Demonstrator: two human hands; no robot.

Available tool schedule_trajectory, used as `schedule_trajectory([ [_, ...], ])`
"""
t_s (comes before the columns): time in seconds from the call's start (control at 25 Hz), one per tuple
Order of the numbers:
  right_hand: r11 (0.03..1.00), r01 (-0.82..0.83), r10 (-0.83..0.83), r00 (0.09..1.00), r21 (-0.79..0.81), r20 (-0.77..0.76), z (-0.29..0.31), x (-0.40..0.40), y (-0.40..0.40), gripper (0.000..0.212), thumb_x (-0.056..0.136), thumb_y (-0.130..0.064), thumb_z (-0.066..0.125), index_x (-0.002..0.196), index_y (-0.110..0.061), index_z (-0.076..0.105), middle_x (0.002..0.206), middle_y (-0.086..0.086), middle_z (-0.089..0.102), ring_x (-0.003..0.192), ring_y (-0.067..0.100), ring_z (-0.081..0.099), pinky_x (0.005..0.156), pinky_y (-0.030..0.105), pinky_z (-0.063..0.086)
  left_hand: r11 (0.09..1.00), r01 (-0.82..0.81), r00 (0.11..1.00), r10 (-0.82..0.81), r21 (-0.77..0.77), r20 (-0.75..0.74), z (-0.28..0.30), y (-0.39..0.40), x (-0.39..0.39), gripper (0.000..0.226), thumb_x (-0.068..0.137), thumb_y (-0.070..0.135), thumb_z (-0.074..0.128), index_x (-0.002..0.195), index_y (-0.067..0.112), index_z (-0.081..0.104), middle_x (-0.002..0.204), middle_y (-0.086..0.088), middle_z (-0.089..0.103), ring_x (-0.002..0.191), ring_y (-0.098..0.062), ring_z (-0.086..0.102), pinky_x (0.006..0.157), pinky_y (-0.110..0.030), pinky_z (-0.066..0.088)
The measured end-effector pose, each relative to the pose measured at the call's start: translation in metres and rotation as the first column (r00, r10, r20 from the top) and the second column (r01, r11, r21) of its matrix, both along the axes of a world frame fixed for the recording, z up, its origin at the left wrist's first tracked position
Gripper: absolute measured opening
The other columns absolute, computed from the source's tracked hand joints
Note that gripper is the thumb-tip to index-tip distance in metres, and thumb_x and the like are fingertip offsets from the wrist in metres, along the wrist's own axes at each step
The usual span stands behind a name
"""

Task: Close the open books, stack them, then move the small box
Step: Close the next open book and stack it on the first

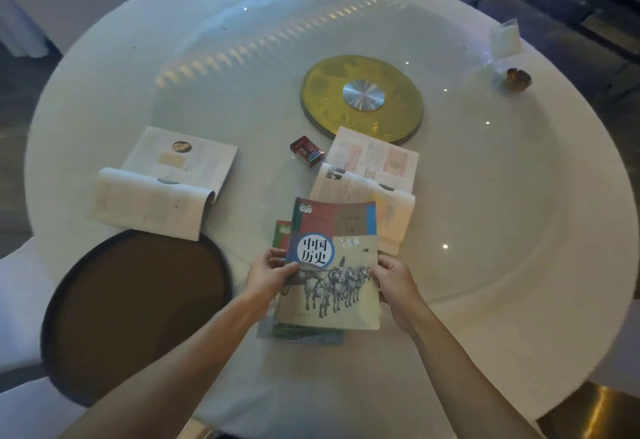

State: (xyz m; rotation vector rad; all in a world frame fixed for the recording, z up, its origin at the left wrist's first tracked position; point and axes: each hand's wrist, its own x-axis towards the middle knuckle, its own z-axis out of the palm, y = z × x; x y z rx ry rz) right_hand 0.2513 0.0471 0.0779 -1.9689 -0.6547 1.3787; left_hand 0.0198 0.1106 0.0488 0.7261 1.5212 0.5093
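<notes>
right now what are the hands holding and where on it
Both hold the closed history book by its side edges: left hand on its left edge, right hand on its right edge.

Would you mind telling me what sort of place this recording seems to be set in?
Probably a restaurant or banquet dining room. The large round white table carries a glass turntable on a gold hub, and chairs in white fabric covers stand around it. Schoolbooks lie on it.

We hold a closed history book (332,265) by its sides, left hand (268,274) and right hand (394,283), above another closed book (298,333). Two open books (162,182) (372,175) and a small red box (307,151) lie on the round table (502,217).
</notes>
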Motion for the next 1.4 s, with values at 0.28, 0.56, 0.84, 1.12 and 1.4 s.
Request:
schedule_trajectory([
  [0.28,0.981,-0.066,0.085,0.992,-0.185,0.097,-0.053,-0.042,-0.007,0.015,0.097,-0.013,0.058,0.104,-0.010,0.070,0.096,0.005,0.080,0.078,0.016,0.077,0.060,0.030,0.060,0.995,0.086,0.982,-0.094,-0.059,-0.164,-0.038,-0.019,-0.029,0.025,0.094,0.005,0.067,0.118,0.007,0.060,0.102,-0.011,0.072,0.073,-0.020,0.070,0.055,-0.031,0.053],
  [0.56,0.932,-0.235,0.335,0.849,-0.276,0.408,-0.084,-0.052,-0.016,0.020,0.092,-0.021,0.050,0.072,-0.023,0.051,0.112,0.007,0.054,0.094,0.027,0.058,0.070,0.033,0.044,0.940,0.341,0.826,-0.286,0.027,-0.486,-0.049,-0.022,-0.033,0.048,0.084,0.033,0.064,0.130,0.019,0.065,0.118,-0.005,0.068,0.097,-0.029,0.069,0.079,-0.044,0.063],
  [0.84,0.979,-0.066,0.142,0.899,-0.192,0.415,-0.090,-0.052,-0.015,0.015,0.101,-0.020,0.048,0.099,-0.019,0.063,0.093,-0.003,0.070,0.082,0.019,0.067,0.065,0.034,0.051,0.947,0.322,0.890,-0.307,-0.012,-0.338,-0.033,-0.010,-0.029,0.026,0.095,0.014,0.057,0.115,0.013,0.072,0.099,-0.006,0.077,0.080,-0.027,0.074,0.057,-0.038,0.060],
  [1.12,0.977,-0.063,0.147,0.889,-0.202,0.433,-0.091,-0.055,-0.007,0.029,0.096,-0.018,0.048,0.070,-0.007,0.055,0.071,0.008,0.059,0.062,0.019,0.048,0.056,0.032,0.032,0.924,0.383,0.848,-0.351,0.002,-0.396,-0.030,0.004,-0.024,0.015,0.093,0.020,0.058,0.096,0.020,0.073,0.082,-0.003,0.077,0.068,-0.021,0.072,0.051,-0.031,0.055],
  [1.4,0.863,-0.373,0.504,0.676,-0.340,0.538,-0.083,-0.042,-0.004,0.024,0.104,-0.024,0.042,0.110,-0.010,0.061,0.121,0.010,0.049,0.111,0.028,0.056,0.091,0.039,0.051,0.801,0.595,0.676,-0.543,-0.066,-0.499,-0.034,0.024,-0.016,0.027,0.095,0.036,0.059,0.111,0.017,0.069,0.097,-0.002,0.075,0.077,-0.018,0.073,0.065,-0.035,0.064],
])
